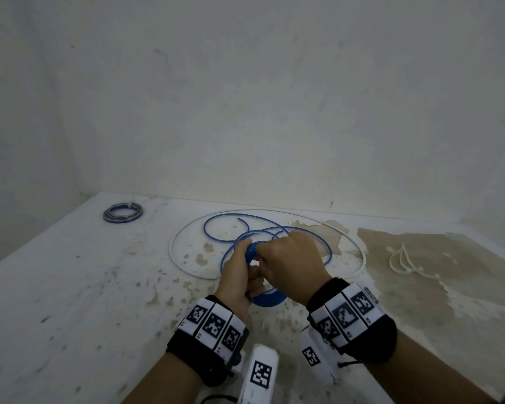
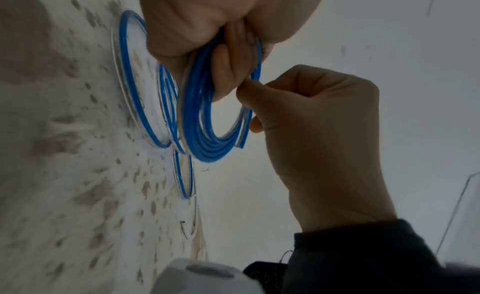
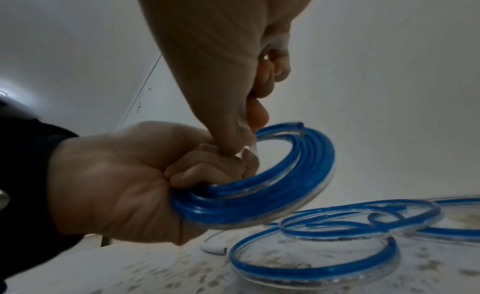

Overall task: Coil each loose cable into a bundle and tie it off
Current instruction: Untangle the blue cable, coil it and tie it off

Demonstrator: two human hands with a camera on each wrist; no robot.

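A blue cable in a clear sheath is partly wound into a coil [image 1: 270, 300] held upright above the table. My left hand [image 1: 239, 272] grips the coil, fingers curled through its middle [image 3: 207, 171]. My right hand [image 1: 292, 258] meets it from the right and pinches a strand of the coil [image 2: 253, 81] between thumb and fingers. The rest of the blue cable [image 1: 225, 225] lies in loose loops on the table behind my hands, its cut end [image 1: 239, 219] pointing away. A long white cable [image 1: 172, 246] lies in one wide loop around them.
A finished grey and blue coil [image 1: 122, 213] lies at the back left of the worn white table [image 1: 70, 287]. Thin white ties [image 1: 403, 258] lie to the right on a patch of peeled paint. The wall stands close behind the table.
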